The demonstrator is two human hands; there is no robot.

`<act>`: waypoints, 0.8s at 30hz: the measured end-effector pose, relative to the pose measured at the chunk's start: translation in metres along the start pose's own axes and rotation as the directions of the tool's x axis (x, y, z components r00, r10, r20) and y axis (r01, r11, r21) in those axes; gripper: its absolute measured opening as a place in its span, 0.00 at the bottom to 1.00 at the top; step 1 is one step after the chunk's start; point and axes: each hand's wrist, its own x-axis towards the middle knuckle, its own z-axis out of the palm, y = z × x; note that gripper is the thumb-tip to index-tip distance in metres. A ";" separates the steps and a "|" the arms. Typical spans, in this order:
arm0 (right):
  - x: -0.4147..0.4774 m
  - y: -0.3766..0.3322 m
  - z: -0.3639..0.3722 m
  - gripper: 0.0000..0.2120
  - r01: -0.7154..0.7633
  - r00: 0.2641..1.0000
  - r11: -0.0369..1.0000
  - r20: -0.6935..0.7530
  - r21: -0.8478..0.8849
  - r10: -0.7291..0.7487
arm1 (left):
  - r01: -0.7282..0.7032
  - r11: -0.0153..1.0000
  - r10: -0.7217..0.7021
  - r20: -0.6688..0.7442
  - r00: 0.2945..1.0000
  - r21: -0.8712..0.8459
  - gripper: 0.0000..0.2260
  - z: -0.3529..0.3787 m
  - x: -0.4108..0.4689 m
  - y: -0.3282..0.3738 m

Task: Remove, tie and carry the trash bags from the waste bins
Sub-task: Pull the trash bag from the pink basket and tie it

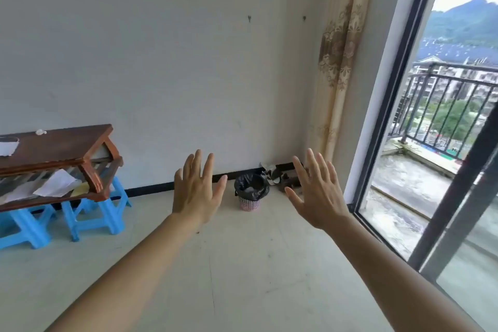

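A small pink lattice waste bin [250, 203] stands on the floor near the far wall, close to the corner. A black trash bag [251, 186] lines it and folds over its rim. Both my arms are stretched out in front of me. My left hand [196, 188] is raised with fingers spread, to the left of the bin in the frame. My right hand [315, 191] is raised the same way to the bin's right. Neither hand holds anything, and both are well short of the bin.
A brown wooden table [58, 147] with papers stands at the left on blue plastic stools [94, 213]. Brown clutter [285, 179] lies in the corner behind the bin. A curtain [338, 62] hangs beside an open sliding door [455, 210] to a balcony on the right.
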 end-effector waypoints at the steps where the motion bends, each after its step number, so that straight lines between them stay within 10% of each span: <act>1: 0.014 0.012 0.015 0.37 -0.027 0.999 1.000 0.024 0.009 0.027 | 0.007 1.000 -0.007 0.028 1.000 -0.014 0.34 0.014 0.020 0.006; 24: 0.460 0.145 0.366 0.39 -0.040 0.968 0.999 0.250 0.017 0.035 | 0.065 0.998 -0.064 0.124 0.990 -0.008 0.31 0.310 0.497 -0.068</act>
